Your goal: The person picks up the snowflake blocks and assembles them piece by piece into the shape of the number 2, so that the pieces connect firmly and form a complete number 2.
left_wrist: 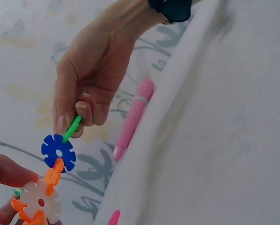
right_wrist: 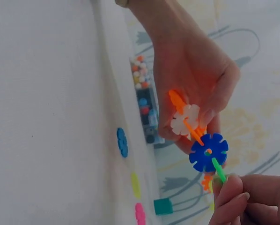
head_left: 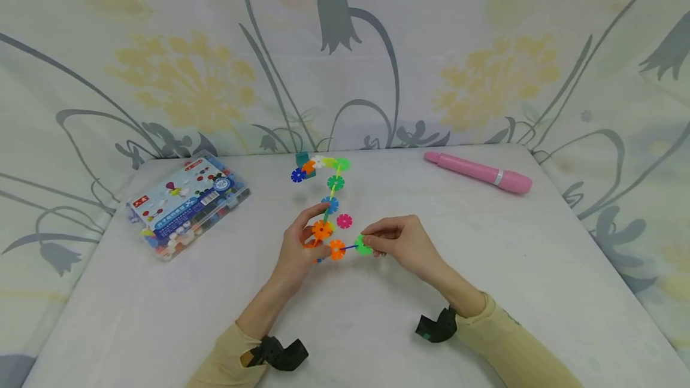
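A curved chain of slotted plastic snowflake discs runs from a dark blue disc (head_left: 298, 175) at the back toward the front, through green and orange discs. My left hand (head_left: 293, 250) grips the chain's front part near an orange disc (head_left: 322, 230); in the left wrist view its fingers hold a white disc (left_wrist: 40, 202). Between thumb and fingertips, my right hand (head_left: 404, 243) pinches a green disc (head_left: 363, 245). That green disc is slotted into a blue disc (right_wrist: 209, 152), which joins an orange one beside the left hand.
A loose pink disc (head_left: 344, 221) lies on the white table between the hands. Blue (right_wrist: 122, 142) and yellow (right_wrist: 136, 184) discs lie near it. At the left stands a clear lidded box (head_left: 188, 205) of small parts. Behind are a teal block (head_left: 302, 159) and a pink pen-shaped tube (head_left: 480, 172).
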